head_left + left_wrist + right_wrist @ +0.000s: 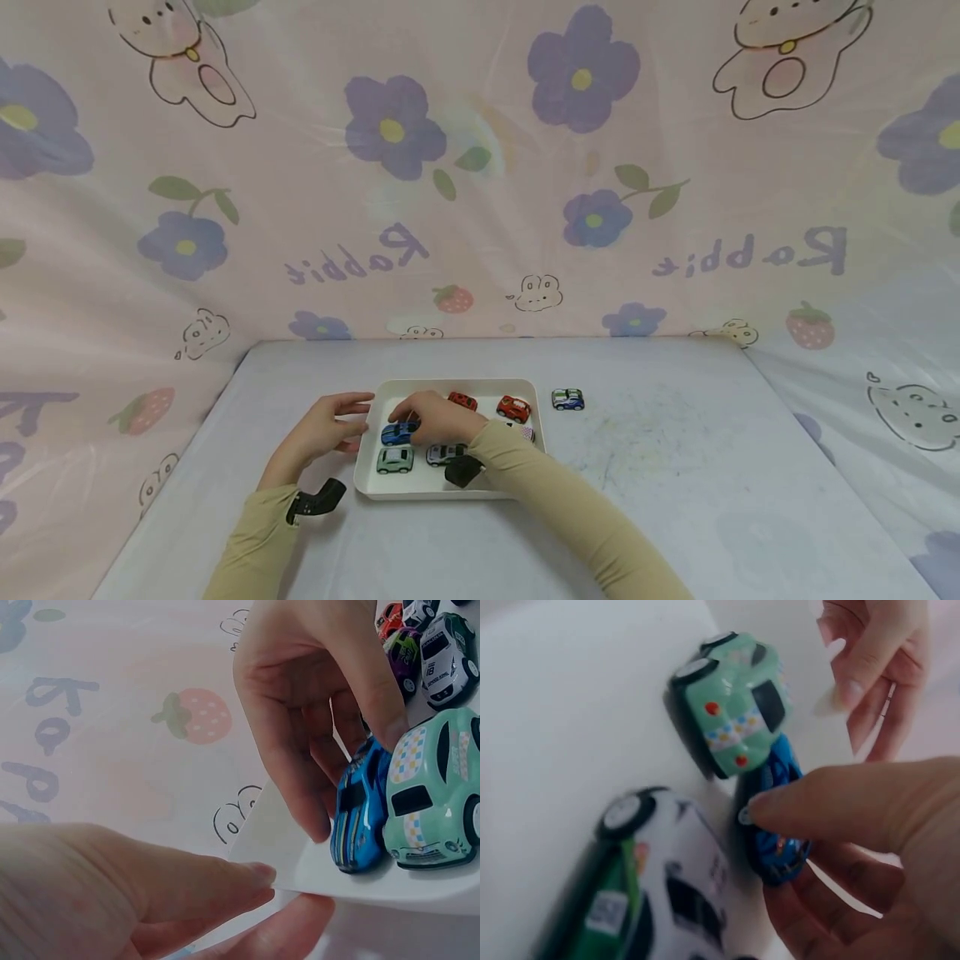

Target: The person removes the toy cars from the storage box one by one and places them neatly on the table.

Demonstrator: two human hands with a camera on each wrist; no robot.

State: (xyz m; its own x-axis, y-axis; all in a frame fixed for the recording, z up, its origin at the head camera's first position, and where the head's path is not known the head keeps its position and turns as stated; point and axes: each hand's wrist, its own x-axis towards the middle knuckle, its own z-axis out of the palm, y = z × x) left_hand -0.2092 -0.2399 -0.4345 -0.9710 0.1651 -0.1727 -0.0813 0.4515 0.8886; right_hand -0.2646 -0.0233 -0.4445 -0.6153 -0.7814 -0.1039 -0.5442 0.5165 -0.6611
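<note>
Inside the white tray, my right hand pinches a blue toy car between thumb and fingers. Stripes run along the front of this car, and it sits close beside a mint-green toy car with a checkered band. A white-and-green toy car lies near the right hand, partly under the wrist in the head view. My left hand is at the tray's left side, its fairly straight fingers right at the rim.
Two red toy cars sit at the tray's far side, one partly behind the right hand. A pale car is mostly hidden by the right sleeve. Outside, right of the tray, stands a white, blue and green toy car. A patterned curtain rises behind the table.
</note>
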